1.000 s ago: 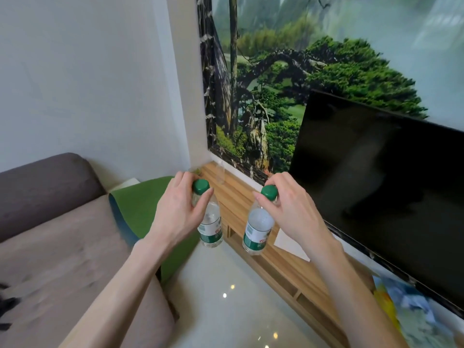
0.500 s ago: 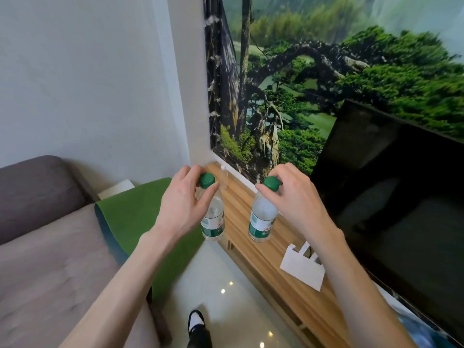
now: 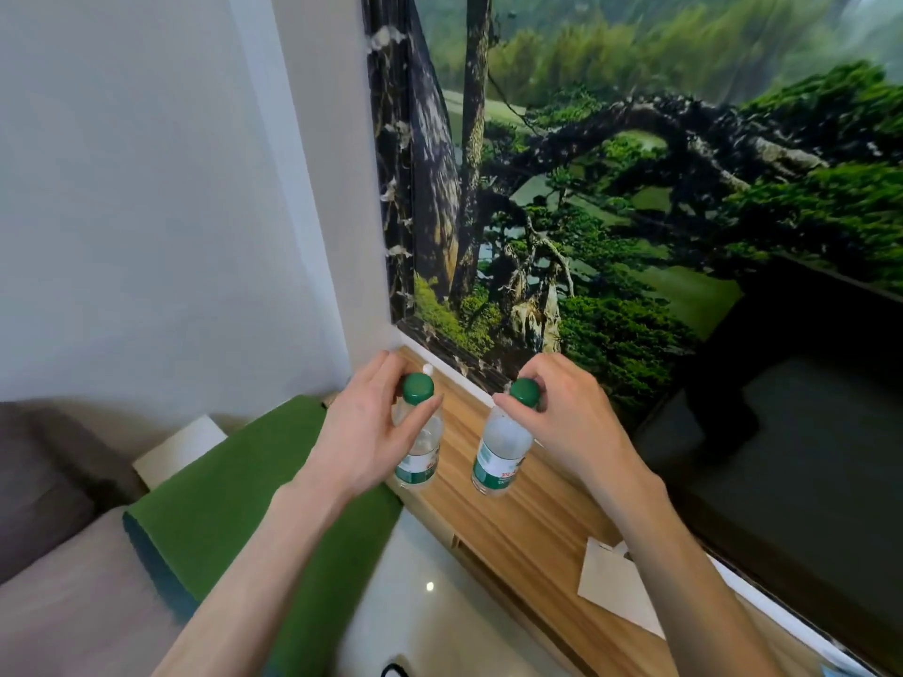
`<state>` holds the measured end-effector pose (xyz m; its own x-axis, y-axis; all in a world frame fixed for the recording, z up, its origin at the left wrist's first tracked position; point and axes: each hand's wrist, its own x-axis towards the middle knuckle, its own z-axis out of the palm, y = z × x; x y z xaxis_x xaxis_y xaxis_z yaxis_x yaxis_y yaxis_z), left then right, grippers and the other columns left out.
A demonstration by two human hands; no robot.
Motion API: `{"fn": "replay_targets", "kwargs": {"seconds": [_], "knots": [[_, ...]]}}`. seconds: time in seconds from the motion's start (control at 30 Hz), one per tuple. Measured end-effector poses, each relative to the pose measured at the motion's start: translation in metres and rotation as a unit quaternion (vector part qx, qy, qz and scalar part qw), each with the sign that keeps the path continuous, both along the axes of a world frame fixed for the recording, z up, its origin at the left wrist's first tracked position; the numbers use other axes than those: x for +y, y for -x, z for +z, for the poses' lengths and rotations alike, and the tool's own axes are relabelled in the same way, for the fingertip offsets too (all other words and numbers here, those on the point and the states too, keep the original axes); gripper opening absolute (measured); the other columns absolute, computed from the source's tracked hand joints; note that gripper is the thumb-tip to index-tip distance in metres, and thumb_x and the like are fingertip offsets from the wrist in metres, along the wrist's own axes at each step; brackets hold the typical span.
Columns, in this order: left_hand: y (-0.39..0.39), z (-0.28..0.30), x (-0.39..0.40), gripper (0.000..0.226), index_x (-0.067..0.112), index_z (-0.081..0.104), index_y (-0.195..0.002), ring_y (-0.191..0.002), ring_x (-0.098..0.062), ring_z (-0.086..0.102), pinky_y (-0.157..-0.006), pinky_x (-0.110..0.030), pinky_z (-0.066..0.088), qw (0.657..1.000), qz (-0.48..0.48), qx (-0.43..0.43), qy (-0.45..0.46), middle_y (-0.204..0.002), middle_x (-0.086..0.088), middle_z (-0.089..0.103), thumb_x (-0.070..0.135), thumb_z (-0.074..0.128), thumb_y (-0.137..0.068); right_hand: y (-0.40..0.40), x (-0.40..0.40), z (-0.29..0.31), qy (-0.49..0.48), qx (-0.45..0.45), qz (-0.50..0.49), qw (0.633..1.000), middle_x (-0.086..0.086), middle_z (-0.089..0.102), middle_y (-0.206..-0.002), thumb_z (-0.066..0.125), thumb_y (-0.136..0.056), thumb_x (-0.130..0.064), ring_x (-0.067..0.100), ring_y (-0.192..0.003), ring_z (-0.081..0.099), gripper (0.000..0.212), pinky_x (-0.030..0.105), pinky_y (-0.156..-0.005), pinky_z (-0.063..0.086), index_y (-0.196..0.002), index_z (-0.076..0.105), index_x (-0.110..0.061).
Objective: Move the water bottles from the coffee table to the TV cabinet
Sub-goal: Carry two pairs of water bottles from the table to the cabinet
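Observation:
Two clear water bottles with green caps and green-white labels are upright over the wooden TV cabinet (image 3: 527, 520). My left hand (image 3: 364, 432) grips the left bottle (image 3: 420, 447) around its neck and shoulder, near the cabinet's front left edge. My right hand (image 3: 567, 417) pinches the right bottle (image 3: 498, 456) just under its cap. The bases of both bottles are at the cabinet top; whether they rest on it I cannot tell. A small clear bottle with a white cap (image 3: 428, 369) stands behind the left bottle, mostly hidden.
A black TV (image 3: 791, 456) stands on the cabinet to the right, with a tree mural (image 3: 586, 188) on the wall behind. A white paper (image 3: 620, 593) lies on the cabinet near my right forearm. A green mat (image 3: 234, 520) drapes over the grey sofa (image 3: 53, 481) at left.
Both hands have carried the bottles forward and down, from over the floor in front of the cabinet to over its wooden top. The view has moved closer to the wall.

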<state>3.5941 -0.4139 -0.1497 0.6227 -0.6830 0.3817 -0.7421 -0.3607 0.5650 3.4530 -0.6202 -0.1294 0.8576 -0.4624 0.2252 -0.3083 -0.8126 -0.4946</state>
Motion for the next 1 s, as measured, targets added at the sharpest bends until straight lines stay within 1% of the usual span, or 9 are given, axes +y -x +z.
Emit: {"fn": "replay_targets", "kwargs": {"seconds": [0.07,0.17,0.27,0.4,0.53,0.7,0.83,1.0], "knots": [[-0.025,-0.007,-0.013,0.026,0.023,0.055,-0.102,-0.082,-0.013,0.050,-0.071,-0.036,0.051,1.000,-0.012,0.007,0.008,-0.094,0.009,0.052,0.045,0.065,-0.097,-0.023,-0.007,-0.005,0.001,0.009,-0.009,1.000,-0.009,0.050,-0.089,0.071,-0.091,-0.046,0.011,-0.076,0.052,0.029,0.029,-0.063,0.042,-0.090,0.053,-0.023],[-0.052,-0.020,-0.032,0.026,0.021,0.056,-0.104,-0.081,-0.012,0.052,-0.069,-0.035,0.051,0.999,-0.022,0.028,0.030,-0.095,0.009,0.050,0.044,0.066,-0.097,-0.050,-0.019,-0.010,-0.014,0.018,-0.022,0.999,-0.008,0.051,-0.095,0.070,-0.093,-0.042,0.012,-0.079,0.055,0.023,0.033,-0.069,0.050,-0.096,0.055,-0.025],[-0.075,-0.032,-0.052,0.030,0.018,0.059,-0.108,-0.080,-0.014,0.053,-0.070,-0.035,0.052,0.998,-0.042,0.035,0.030,-0.095,0.008,0.048,0.046,0.064,-0.098,-0.072,-0.036,-0.017,-0.024,0.019,-0.029,0.999,-0.007,0.052,-0.102,0.069,-0.095,-0.039,0.014,-0.082,0.056,0.021,0.036,-0.074,0.052,-0.106,0.058,-0.024],[-0.108,-0.053,-0.085,0.032,0.020,0.060,-0.109,-0.078,-0.013,0.055,-0.068,-0.036,0.053,0.998,-0.056,0.039,0.006,-0.096,0.009,0.048,0.050,0.063,-0.098,-0.097,-0.061,-0.030,-0.025,0.028,-0.048,0.998,-0.006,0.052,-0.110,0.066,-0.097,-0.038,0.015,-0.086,0.056,0.025,0.036,-0.077,0.051,-0.115,0.058,-0.022],[-0.135,-0.072,-0.120,0.033,0.024,0.062,-0.111,-0.079,-0.006,0.057,-0.068,-0.033,0.056,0.996,-0.071,0.046,-0.022,-0.098,0.012,0.052,0.053,0.061,-0.094,-0.118,-0.089,-0.052,-0.038,0.033,-0.067,0.996,-0.009,0.051,-0.111,0.066,-0.097,-0.036,0.012,-0.090,0.056,0.024,0.033,-0.079,0.052,-0.116,0.058,-0.024],[-0.168,-0.103,-0.160,0.039,0.025,0.064,-0.115,-0.083,-0.005,0.062,-0.071,-0.036,0.061,0.992,-0.067,0.072,-0.075,-0.102,0.013,0.057,0.057,0.061,-0.092,-0.138,-0.121,-0.091,-0.067,0.033,-0.095,0.993,-0.010,0.051,-0.110,0.069,-0.095,-0.037,0.009,-0.092,0.055,0.029,0.030,-0.079,0.051,-0.119,0.060,-0.025],[-0.193,-0.136,-0.186,0.037,0.024,0.064,-0.118,-0.085,-0.007,0.064,-0.071,-0.038,0.061,0.989,-0.062,0.077,-0.112,-0.107,0.011,0.060,0.051,0.066,-0.093,-0.157,-0.140,-0.131,-0.091,0.057,-0.111,0.988,-0.008,0.051,-0.106,0.072,-0.092,-0.037,0.012,-0.093,0.056,0.026,0.033,-0.077,0.051,-0.111,0.061,-0.024],[-0.220,-0.188,-0.207,0.031,0.022,0.064,-0.118,-0.084,-0.011,0.063,-0.073,-0.042,0.060,0.984,-0.073,0.110,-0.123,-0.111,0.009,0.056,0.040,0.071,-0.095,-0.180,-0.159,-0.179,-0.119,0.091,-0.133,0.980,-0.008,0.049,-0.104,0.073,-0.091,-0.035,0.015,-0.092,0.056,0.024,0.033,-0.074,0.046,-0.109,0.061,-0.023]]}}
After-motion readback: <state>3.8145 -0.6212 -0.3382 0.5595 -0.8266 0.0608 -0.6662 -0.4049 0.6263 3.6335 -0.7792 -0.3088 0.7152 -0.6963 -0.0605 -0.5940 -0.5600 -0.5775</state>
